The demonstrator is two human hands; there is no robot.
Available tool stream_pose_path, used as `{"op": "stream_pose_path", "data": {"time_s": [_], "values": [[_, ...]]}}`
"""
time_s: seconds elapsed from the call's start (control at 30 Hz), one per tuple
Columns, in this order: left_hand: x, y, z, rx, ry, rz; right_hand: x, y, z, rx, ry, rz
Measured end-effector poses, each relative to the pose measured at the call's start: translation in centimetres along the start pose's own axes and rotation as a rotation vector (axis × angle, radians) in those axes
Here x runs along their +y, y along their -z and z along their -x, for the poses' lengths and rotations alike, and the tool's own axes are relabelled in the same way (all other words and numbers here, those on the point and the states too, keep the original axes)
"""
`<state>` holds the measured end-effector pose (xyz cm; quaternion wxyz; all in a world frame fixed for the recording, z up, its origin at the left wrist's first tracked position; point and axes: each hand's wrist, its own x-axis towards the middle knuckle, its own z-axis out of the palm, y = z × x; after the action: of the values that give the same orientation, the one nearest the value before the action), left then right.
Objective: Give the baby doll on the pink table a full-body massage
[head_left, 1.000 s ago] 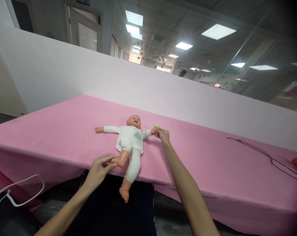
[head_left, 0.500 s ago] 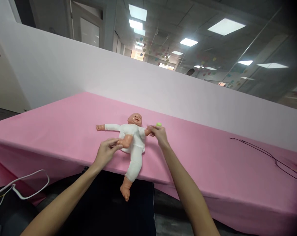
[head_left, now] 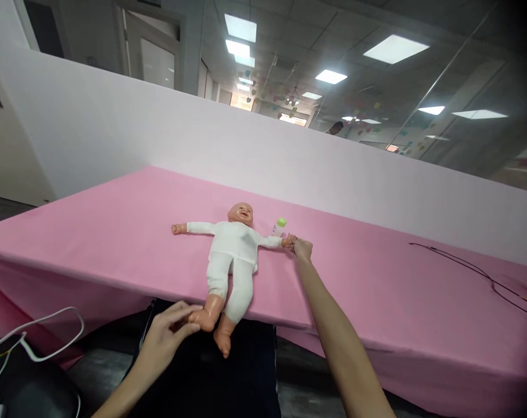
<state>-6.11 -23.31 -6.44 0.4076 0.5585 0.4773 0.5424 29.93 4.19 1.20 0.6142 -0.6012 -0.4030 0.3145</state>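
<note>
A baby doll in a white suit lies face up on the pink-covered table, arms spread, its feet over the front edge. My left hand grips the toes of the doll's foot on the left, thumb below and fingers above. The doll's other foot hangs free beside it. My right hand is closed on the doll's hand at the right, with that arm stretched straight out. Just behind this arm stands a small clear bottle with a green cap.
Thin black cables lie across the table's right side. A white partition runs along the back, with glass above it. At the lower left, a white cable loops over a dark surface.
My left hand has drawn the doll's bent leg down until it lies straight. My right hand has pulled the doll's bent arm outward to the right, and the bottle now shows more.
</note>
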Motion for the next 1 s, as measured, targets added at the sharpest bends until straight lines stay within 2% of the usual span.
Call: {"op": "stream_pose_path", "data": {"time_s": [0.1, 0.17, 0.23, 0.3, 0.4, 0.5, 0.57, 0.67, 0.8, 0.9, 1.0], "values": [[-0.9, -0.3, 1.7, 0.023, 0.042, 0.039, 0.7, -0.3, 0.7, 0.038, -0.071, -0.006], [-0.1, -0.6, 0.7, 0.02, 0.02, 0.042, -0.7, -1.2, 1.2, -0.007, -0.047, -0.05], [1.5, -0.7, -1.9, 0.029, -0.035, 0.027, -2.9, -2.4, 1.8, -0.152, 0.046, -0.097], [3.2, -1.0, -5.4, 0.071, -0.096, 0.024, -4.7, -3.7, 3.1, -0.356, 0.175, -0.074], [4.3, -2.0, -11.1, 0.12, -0.137, 0.084, -5.2, -5.6, 6.2, -0.591, 0.246, 0.118], [3.7, -3.2, -14.9, 0.088, -0.122, 0.223, -3.8, -6.6, 8.4, -0.65, 0.26, 0.183], [3.1, -3.6, -15.5, 0.067, -0.102, 0.272, -3.3, -6.5, 8.1, -0.626, 0.253, 0.158], [2.5, -2.9, -13.2, 0.085, -0.086, 0.241, -3.7, -5.2, 5.1, -0.51, 0.192, 0.074], [1.7, -0.8, -6.5, 0.051, -0.066, 0.086, -2.9, -2.7, 0.6, -0.167, 0.082, -0.064], [0.4, 0.2, -1.6, -0.007, -0.017, -0.006, -0.7, -1.1, -0.4, 0.032, -0.064, -0.028], [-0.8, 0.5, 0.7, -0.008, 0.034, -0.001, 0.8, -0.4, 0.0, 0.059, -0.115, -0.002]]}}
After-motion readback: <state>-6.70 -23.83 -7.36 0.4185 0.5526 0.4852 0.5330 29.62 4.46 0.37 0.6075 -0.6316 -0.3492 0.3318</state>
